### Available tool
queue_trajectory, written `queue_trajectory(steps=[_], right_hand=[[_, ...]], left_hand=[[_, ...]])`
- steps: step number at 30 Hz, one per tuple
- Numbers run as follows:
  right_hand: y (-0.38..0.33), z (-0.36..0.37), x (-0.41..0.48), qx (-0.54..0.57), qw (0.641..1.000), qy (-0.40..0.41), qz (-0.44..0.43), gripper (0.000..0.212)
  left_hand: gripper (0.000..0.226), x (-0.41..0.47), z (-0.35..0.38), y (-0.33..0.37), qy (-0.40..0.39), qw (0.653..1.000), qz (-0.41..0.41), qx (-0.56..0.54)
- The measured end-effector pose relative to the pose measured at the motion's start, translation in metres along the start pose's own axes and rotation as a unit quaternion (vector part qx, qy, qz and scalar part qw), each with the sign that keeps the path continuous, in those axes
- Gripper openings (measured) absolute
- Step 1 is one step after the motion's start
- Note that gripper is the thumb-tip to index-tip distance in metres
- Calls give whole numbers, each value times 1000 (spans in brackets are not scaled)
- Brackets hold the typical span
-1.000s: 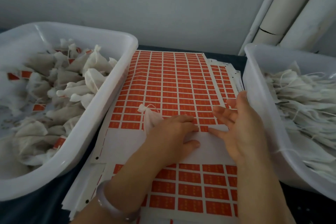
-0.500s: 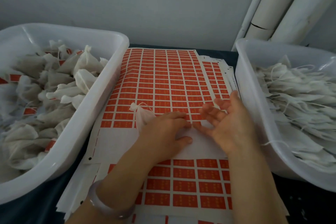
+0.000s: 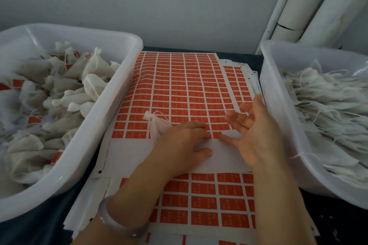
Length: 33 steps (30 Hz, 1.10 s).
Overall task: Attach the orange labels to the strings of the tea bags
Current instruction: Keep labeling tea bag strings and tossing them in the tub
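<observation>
A sheet of orange labels (image 3: 179, 89) lies flat between two bins, with a peeled white strip across its near part. My left hand (image 3: 179, 145) rests on that strip, fingers curled, and holds a small white tea bag (image 3: 157, 125) whose tied top sticks out to the left. Fingertips of this hand touch the lowest row of labels. My right hand (image 3: 256, 135) hovers just to the right with fingers spread and relaxed, its thumb tip at the edge of the same row. It holds nothing that I can see.
A white bin (image 3: 111, 105) on the left holds tea bags with orange labels (image 3: 59, 95). A white bin (image 3: 278, 125) on the right holds flat tea bags with loose strings (image 3: 328, 105). More label sheets are stacked underneath. White pipes (image 3: 310, 2) stand at the back right.
My right hand has slid left toward my left hand, and its thumb has come down to the lowest label row. The left hand with the tea bag has stayed in place.
</observation>
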State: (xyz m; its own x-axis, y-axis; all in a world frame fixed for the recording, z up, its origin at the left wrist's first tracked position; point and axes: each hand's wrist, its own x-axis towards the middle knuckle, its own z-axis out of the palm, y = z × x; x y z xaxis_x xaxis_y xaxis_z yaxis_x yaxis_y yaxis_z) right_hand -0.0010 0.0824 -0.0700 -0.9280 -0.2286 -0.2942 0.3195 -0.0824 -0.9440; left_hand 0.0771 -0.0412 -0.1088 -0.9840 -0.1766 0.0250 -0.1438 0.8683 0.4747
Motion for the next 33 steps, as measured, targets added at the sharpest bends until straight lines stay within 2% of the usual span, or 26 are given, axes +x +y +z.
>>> queue_trajectory(steps=[3, 9, 22, 26, 33], right_hand=[[2, 0, 1, 7, 1000, -17, 16, 35], [-4, -5, -1, -25, 999, 14, -22, 33], [3, -8, 6, 21, 1000, 6, 4, 33], [6, -1, 4, 27, 998, -31, 40, 37], [-1, -6, 1, -34, 999, 13, -29, 33]], left_hand=[[44, -2, -1, 0, -1, 1000, 2, -5], [44, -2, -2, 2, -10, 1000, -3, -7], [43, -2, -1, 0, -5, 1000, -7, -4], [43, -2, -1, 0, 1, 1000, -1, -4], [44, -2, -3, 2, -11, 1000, -3, -2]])
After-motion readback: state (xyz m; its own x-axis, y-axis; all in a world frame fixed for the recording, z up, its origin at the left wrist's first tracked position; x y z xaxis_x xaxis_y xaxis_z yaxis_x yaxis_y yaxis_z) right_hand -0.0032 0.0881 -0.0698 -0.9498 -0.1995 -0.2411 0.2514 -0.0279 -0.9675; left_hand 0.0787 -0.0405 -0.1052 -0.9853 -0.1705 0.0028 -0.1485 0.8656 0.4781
